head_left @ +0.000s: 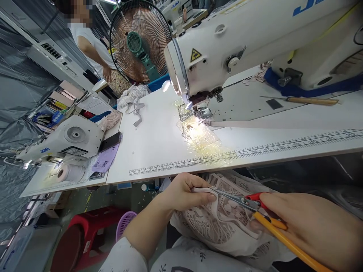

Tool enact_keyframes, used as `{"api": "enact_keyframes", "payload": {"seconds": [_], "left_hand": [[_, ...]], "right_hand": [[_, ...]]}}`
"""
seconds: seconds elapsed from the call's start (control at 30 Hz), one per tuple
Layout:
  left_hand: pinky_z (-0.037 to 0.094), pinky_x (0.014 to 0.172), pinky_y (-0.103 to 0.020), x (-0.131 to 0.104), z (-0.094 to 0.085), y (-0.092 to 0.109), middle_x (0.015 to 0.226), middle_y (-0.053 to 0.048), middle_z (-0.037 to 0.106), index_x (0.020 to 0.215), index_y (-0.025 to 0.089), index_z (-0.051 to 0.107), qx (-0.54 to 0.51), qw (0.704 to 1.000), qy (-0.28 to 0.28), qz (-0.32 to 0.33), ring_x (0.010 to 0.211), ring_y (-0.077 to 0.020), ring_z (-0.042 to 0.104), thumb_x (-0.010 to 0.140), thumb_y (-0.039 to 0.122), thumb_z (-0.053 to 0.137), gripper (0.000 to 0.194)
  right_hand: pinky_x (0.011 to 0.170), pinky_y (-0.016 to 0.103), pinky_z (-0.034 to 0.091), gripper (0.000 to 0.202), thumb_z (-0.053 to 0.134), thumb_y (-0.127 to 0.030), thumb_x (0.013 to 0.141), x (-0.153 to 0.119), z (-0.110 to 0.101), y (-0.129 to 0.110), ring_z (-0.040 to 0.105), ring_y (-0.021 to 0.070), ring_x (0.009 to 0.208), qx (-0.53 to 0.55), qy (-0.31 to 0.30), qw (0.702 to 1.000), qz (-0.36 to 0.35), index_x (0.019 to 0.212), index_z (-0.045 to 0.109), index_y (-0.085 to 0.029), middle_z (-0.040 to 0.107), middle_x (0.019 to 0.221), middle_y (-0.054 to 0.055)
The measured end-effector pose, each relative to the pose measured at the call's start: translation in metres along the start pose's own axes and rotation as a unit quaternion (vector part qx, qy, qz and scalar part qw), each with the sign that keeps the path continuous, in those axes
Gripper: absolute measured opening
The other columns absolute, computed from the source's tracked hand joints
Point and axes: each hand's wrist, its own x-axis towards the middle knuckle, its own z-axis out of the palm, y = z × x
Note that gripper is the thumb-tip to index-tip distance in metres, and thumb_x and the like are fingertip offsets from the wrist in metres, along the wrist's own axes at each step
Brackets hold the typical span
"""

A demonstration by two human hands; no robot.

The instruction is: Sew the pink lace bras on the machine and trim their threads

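Observation:
My left hand (185, 192) pinches the edge of a pale lace garment (215, 223) between thumb and fingers. The garment lies bunched over my lap, below the table edge. My right hand (309, 219) is closed around a pair of scissors (241, 200) with red and orange handles. Their metal blades point left, and the tip meets the fabric edge beside my left thumb. A long orange rod (292, 241) runs from near the scissors' handles to the lower right, under my right hand; I cannot tell what it is.
A white sewing machine (227, 53) stands over the lit worktable (153, 139), which has a ruler strip (181, 163) along its front. Beyond are a fan (140, 41) and a person (93, 45). At left are another machine (76, 136), a phone (110, 141) and a red stool (93, 226).

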Motion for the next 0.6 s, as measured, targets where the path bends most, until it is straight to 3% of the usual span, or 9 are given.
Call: {"api": "enact_keyframes", "payload": {"seconds": [0.1, 0.27, 0.4, 0.6], "left_hand": [[0.038, 0.051, -0.024, 0.000, 0.000, 0.000, 0.060, -0.005, 0.055, 0.071, 0.009, 0.069, 0.007, 1.000, 0.001, 0.005, 0.056, -0.0116, 0.048, 0.073, 0.056, 0.071, 0.046], [0.039, 0.052, -0.023, 0.000, -0.001, -0.002, 0.061, -0.006, 0.059, 0.073, 0.009, 0.070, 0.016, 1.000, 0.002, 0.005, 0.058, -0.0126, 0.052, 0.072, 0.057, 0.071, 0.048], [0.040, 0.051, -0.023, 0.000, -0.001, -0.002, 0.062, -0.007, 0.061, 0.072, 0.010, 0.070, 0.020, 1.000, 0.006, 0.009, 0.059, -0.0138, 0.055, 0.072, 0.059, 0.071, 0.049], [0.040, 0.049, -0.023, 0.001, -0.001, -0.002, 0.063, -0.008, 0.063, 0.071, 0.009, 0.069, 0.039, 0.999, 0.006, 0.005, 0.058, -0.0140, 0.056, 0.072, 0.061, 0.070, 0.051]], "right_hand": [[0.048, 0.032, 0.036, 0.019, 0.046, -0.033, 0.086, 0.002, -0.001, -0.001, 0.058, 0.0207, 0.053, 0.038, -0.046, 0.998, 0.033, 0.069, 0.053, -0.025, 0.059, 0.061, 0.001], [0.051, 0.032, 0.037, 0.032, 0.049, -0.051, 0.085, 0.012, -0.016, -0.013, 0.059, 0.0217, 0.056, 0.079, -0.145, 0.982, 0.094, 0.068, 0.054, -0.024, 0.060, 0.064, 0.003], [0.055, 0.034, 0.037, 0.027, 0.050, -0.045, 0.087, 0.012, -0.021, -0.017, 0.060, 0.0232, 0.062, 0.062, -0.118, 0.985, 0.109, 0.071, 0.056, -0.024, 0.061, 0.067, 0.004], [0.054, 0.034, 0.035, 0.015, 0.052, -0.036, 0.085, 0.002, -0.009, -0.004, 0.060, 0.0229, 0.060, 0.023, -0.096, 0.992, 0.077, 0.075, 0.055, -0.025, 0.059, 0.066, 0.002]]}}
